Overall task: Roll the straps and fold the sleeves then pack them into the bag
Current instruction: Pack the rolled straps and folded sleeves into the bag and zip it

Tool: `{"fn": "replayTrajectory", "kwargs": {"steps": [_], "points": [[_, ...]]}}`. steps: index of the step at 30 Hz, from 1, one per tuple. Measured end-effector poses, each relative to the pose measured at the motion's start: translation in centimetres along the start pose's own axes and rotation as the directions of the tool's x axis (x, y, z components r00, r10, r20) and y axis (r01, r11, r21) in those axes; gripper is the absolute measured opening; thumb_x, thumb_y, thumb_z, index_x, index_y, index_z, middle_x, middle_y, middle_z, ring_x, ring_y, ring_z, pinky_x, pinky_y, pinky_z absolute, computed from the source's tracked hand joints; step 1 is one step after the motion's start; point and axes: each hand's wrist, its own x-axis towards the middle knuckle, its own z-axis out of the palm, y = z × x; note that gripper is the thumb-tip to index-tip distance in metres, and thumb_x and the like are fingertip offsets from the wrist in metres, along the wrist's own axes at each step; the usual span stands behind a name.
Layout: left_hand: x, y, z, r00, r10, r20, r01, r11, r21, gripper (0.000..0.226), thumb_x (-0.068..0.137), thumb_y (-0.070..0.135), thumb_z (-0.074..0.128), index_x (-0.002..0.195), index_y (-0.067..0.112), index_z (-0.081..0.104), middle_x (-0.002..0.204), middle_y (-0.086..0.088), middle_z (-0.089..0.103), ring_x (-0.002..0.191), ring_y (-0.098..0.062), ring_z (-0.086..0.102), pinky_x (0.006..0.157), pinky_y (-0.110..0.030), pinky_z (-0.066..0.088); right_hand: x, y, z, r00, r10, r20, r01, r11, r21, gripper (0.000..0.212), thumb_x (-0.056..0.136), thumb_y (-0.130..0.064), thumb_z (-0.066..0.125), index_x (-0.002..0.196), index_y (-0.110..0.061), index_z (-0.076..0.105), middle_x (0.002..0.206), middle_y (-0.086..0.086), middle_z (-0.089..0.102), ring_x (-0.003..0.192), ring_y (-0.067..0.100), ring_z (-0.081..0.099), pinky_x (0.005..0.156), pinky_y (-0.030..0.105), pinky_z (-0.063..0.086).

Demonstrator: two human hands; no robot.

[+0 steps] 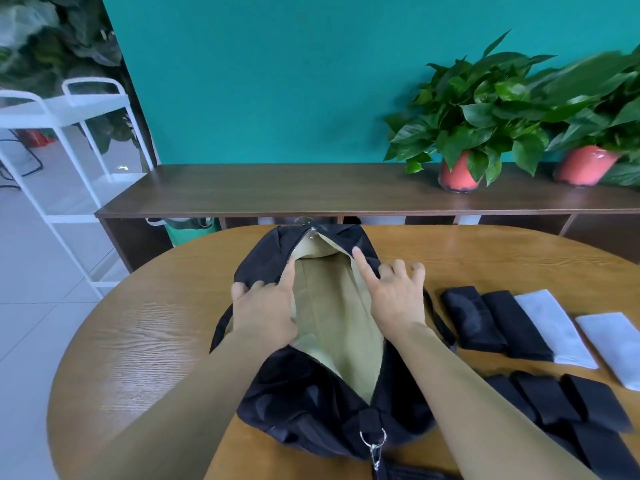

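A black bag (304, 407) with a tan lining (332, 317) lies unzipped in the middle of the round wooden table (145, 334). My left hand (266, 310) presses on the left edge of the opening. On the right edge rests my right hand (394, 292), fingers spread, forefinger along the zip. Neither hand grips anything. Right of the bag lie folded black sleeves (491, 320) and two folded white sleeves (554, 327). Nearer to me, several more black folded pieces (571, 407) lie in a row. A metal clip (374, 445) hangs at the bag's near end.
Behind the table runs a dark wooden sideboard (311, 192) with two potted plants (464, 133) in red pots. A white wire cart (65, 133) stands at the left on the tiled floor. A green bag (187, 230) sits under the sideboard.
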Motion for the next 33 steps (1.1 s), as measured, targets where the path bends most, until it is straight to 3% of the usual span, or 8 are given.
{"fn": "replayTrajectory", "kwargs": {"steps": [3,9,16,20,22,25,28,33], "points": [[0.4,-1.2,-0.3,0.999,-0.013,0.049,0.013,1.0,-0.003,0.1,0.076,0.022,0.053,0.148,0.031,-0.017,0.072,0.009,0.049,0.089,-0.016,0.035,0.085,-0.035,0.019,0.3,1.0,0.3,0.999,0.014,0.029,-0.013,1.0,-0.012,0.083,0.088,-0.005,0.04,0.15,-0.032,-0.01,0.108,0.003,0.053,0.11,0.028,0.037,0.103,0.052,0.015],[0.0,-2.4,-0.3,0.987,0.017,0.16,-0.015,1.0,-0.016,0.101,0.077,0.02,0.049,0.146,0.033,-0.024,0.078,0.007,0.052,0.092,-0.016,0.031,0.099,-0.041,0.016,0.1,3.0,1.0,0.993,0.092,0.078,-0.089,0.995,-0.038,0.084,0.088,-0.006,0.04,0.15,-0.034,-0.01,0.103,0.001,0.053,0.109,0.025,0.036,0.104,0.051,0.017],[-0.7,-1.7,-0.2,0.997,0.063,0.048,-0.062,0.998,-0.032,0.105,0.076,0.019,0.051,0.144,0.036,-0.027,0.071,0.008,0.048,0.092,-0.015,0.037,0.089,-0.033,0.007,-0.1,2.7,1.0,0.998,0.065,0.012,-0.065,0.998,-0.009,0.087,0.086,-0.007,0.042,0.15,-0.028,-0.013,0.119,0.007,0.047,0.116,0.029,0.033,0.105,0.054,0.016],[-0.5,-1.6,-0.2,0.997,0.082,0.01,-0.082,0.997,0.006,0.108,0.075,0.024,0.056,0.145,0.034,-0.026,0.068,0.01,0.048,0.088,-0.013,0.037,0.086,-0.031,0.005,0.2,1.5,1.1,0.981,-0.148,-0.128,0.146,0.989,-0.023,0.089,0.069,-0.013,0.063,0.149,-0.021,0.025,0.148,0.013,0.032,0.133,0.036,0.026,0.099,0.059,0.019],[-0.5,-1.5,-0.1,0.996,0.091,0.016,-0.091,0.996,0.014,0.108,0.074,0.023,0.056,0.146,0.033,-0.024,0.066,0.01,0.048,0.087,-0.013,0.037,0.088,-0.033,0.004,0.2,1.0,1.6,0.938,-0.346,-0.026,0.341,0.932,-0.119,0.074,0.075,-0.017,0.059,0.145,-0.016,0.035,0.156,0.009,0.021,0.143,0.037,0.007,0.105,0.063,0.006],[-0.5,-1.5,0.0,0.996,0.087,0.035,-0.088,0.996,0.031,0.107,0.075,0.022,0.055,0.145,0.033,-0.024,0.068,0.01,0.05,0.091,-0.014,0.038,0.091,-0.035,0.006,0.5,1.8,1.8,0.948,-0.274,0.16,0.303,0.933,-0.195,0.061,0.097,-0.033,0.031,0.15,-0.009,0.015,0.159,0.007,0.004,0.138,0.037,-0.029,0.103,0.067,-0.017],[-0.6,-1.6,-0.2,0.994,0.091,0.061,-0.094,0.995,0.034,0.103,0.077,0.021,0.053,0.146,0.034,-0.022,0.069,0.01,0.049,0.094,-0.017,0.04,0.096,-0.038,0.008,0.9,2.6,1.7,0.966,-0.172,0.193,0.211,0.956,-0.203,0.067,0.098,-0.045,0.02,0.15,-0.005,0.006,0.159,0.006,0.001,0.136,0.035,-0.035,0.106,0.065,-0.016],[-0.8,-1.0,-0.5,0.993,0.104,0.057,-0.106,0.993,0.044,0.106,0.077,0.024,0.058,0.146,0.034,-0.023,0.077,0.01,0.048,0.092,-0.016,0.037,0.098,-0.041,0.008,0.2,2.3,0.4,0.952,-0.219,0.214,0.238,0.969,-0.069,0.065,0.098,-0.049,0.017,0.152,-0.014,0.006,0.16,0.002,-0.005,0.135,0.03,-0.037,0.108,0.06,-0.019]]}}
